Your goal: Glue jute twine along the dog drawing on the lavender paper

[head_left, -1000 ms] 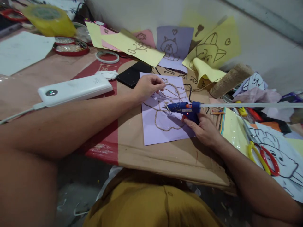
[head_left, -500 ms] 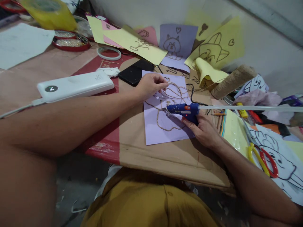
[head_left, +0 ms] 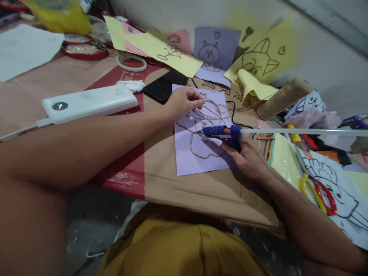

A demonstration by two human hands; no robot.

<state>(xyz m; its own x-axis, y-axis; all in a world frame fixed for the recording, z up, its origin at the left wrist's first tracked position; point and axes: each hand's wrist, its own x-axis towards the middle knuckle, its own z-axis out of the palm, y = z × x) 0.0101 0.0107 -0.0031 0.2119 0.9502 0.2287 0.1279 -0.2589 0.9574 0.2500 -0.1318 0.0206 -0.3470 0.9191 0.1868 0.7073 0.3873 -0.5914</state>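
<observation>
A sheet of purple paper (head_left: 184, 161) lies on the cardboard-topped table, with brown twine (head_left: 198, 156) forming a curved outline on it. My left hand (head_left: 185, 102) is closed in a pinch on the loose twine over the upper part of the sheet. Loops of that twine spread to the right of my fingers. My right hand (head_left: 248, 157) is wrapped round the handle of a blue glue gun (head_left: 221, 133), whose long clear glue stick (head_left: 301, 132) juts out to the right. The gun's nozzle points left, close to the twine outline; whether it touches cannot be made out.
A twine roll (head_left: 283, 99) stands tilted at the back right. Left of the sheet lie a black phone (head_left: 165, 86), a white power bank (head_left: 92, 103) and a tape roll (head_left: 131, 63). Drawings on coloured paper (head_left: 217, 42) lean on the wall. Scissors (head_left: 317, 193) lie at right.
Both hands, the twine and the glue gun keep almost the same place. Only a very slight shift of the camera view shows.
</observation>
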